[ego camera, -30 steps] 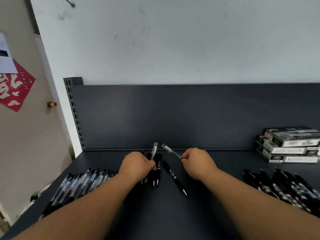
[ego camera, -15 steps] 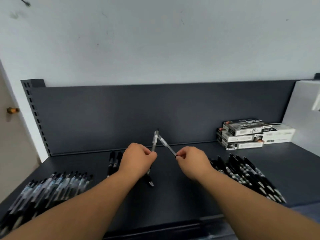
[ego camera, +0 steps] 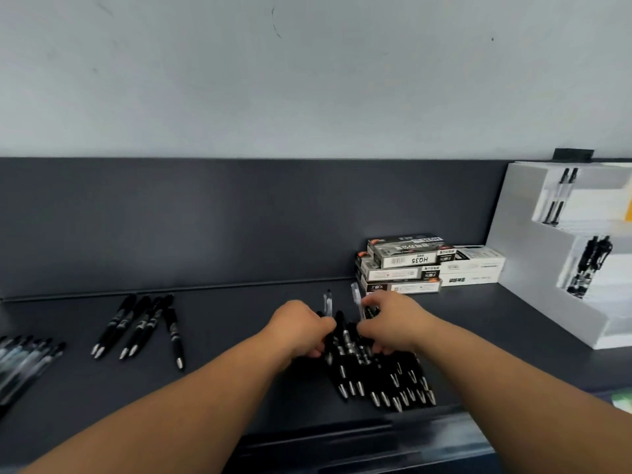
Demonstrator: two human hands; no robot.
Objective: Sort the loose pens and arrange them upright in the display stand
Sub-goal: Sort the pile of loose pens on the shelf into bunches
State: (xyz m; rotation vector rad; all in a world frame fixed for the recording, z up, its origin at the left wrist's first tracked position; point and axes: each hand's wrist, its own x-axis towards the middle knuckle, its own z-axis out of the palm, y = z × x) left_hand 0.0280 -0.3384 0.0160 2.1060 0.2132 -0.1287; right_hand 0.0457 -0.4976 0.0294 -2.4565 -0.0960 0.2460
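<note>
A: A dark shelf [ego camera: 239,336] under a pale wall [ego camera: 307,80] is seen, and the view has been swung to the right. The white display stand [ego camera: 533,261], out of sight a second ago, is now shown at the right edge, with a few pens stood upright in its tiers.

B: And the hands?

A: Both have been brought down from mid-air onto the pile of black pens [ego camera: 383,381] at the shelf's front. The left hand [ego camera: 301,328] is curled round a first clear pen [ego camera: 328,302], held upright. The right hand [ego camera: 393,321] is curled round a second clear pen [ego camera: 356,301], likewise upright. Whether black pens are also gripped beneath cannot be told.

B: What is meant for the task?

A: Sorting is judged to be in progress, not placing, since the stand is well apart from the hands. A row of five black pens [ego camera: 136,326] and a clear-barrelled batch [ego camera: 20,357] at the far left are seen lying flat. Stacked boxes [ego camera: 403,261] are found between pile and stand. The clear pens may be carried to the stand next, or more may be gathered first.
</note>
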